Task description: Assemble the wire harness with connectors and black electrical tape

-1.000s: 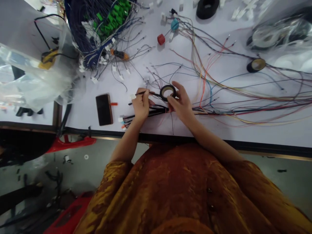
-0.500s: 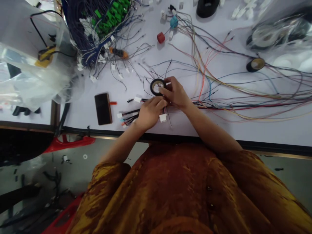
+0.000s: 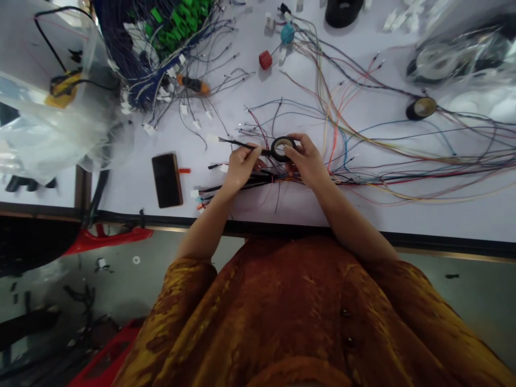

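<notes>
Between the thumb and fingers of my right hand (image 3: pixel 308 161) is a roll of black tape (image 3: pixel 278 141), held up on its edge. My left hand (image 3: pixel 242 165) pinches a thin bundle of black wires (image 3: pixel 236 142), whose ends stick out to the left. A short dark strip spans from that pinch to the roll; whether it is tape or wire I cannot tell. Under and beside my hands lies a wire harness (image 3: pixel 262 179), with black-sleeved branches and a white connector (image 3: pixel 195 193) at its left end. Loose wires with crimped ends (image 3: pixel 258 121) fan out just beyond.
A phone (image 3: pixel 167 180) lies to the left, beside an orange strip (image 3: pixel 184 171). Farther back are an orange-black tool (image 3: pixel 193 84), green connectors (image 3: pixel 181 27), a red block (image 3: pixel 265 59) and another tape roll (image 3: pixel 421 108). Long wires stretch right. The table edge (image 3: pixel 363 235) runs near my body.
My right hand and the tape roll have moved right. My left hand has shifted slightly left and away from my body, and now pinches the black wire bundle. The white connector near my hands no longer shows.
</notes>
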The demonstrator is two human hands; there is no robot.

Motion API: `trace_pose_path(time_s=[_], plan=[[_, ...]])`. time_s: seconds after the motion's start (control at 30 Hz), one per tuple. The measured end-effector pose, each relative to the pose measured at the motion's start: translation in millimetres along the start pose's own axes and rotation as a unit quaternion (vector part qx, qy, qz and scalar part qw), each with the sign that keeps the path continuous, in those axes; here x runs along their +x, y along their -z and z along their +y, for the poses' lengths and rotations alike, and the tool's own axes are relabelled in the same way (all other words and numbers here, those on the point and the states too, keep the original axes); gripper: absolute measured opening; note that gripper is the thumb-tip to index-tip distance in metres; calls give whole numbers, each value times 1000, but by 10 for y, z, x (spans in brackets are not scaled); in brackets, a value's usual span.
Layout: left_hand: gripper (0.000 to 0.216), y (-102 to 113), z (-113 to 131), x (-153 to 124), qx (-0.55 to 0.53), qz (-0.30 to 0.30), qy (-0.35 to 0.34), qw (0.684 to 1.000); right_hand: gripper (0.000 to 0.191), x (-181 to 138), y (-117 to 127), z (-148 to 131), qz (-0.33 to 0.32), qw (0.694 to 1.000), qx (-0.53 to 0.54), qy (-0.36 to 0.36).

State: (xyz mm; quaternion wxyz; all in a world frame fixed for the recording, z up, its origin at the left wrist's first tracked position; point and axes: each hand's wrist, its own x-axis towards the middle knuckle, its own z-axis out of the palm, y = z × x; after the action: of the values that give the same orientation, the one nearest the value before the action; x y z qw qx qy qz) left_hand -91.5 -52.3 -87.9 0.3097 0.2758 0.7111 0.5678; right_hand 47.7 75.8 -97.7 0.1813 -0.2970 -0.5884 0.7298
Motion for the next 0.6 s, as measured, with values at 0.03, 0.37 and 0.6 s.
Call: trace_pose_path(time_s=[0.03, 0.37, 0.6], plan=[[27, -20, 7, 4, -2, 14, 14, 1000, 45, -21, -2, -12, -1, 1000, -4, 10], [48, 118, 334, 144, 153, -49, -2, 987, 50, -616, -360, 31, -17, 957, -240, 163], [27, -100, 552, -190, 111, -33, -71, 991, 16, -573, -274, -142, -89, 944, -277, 157]])
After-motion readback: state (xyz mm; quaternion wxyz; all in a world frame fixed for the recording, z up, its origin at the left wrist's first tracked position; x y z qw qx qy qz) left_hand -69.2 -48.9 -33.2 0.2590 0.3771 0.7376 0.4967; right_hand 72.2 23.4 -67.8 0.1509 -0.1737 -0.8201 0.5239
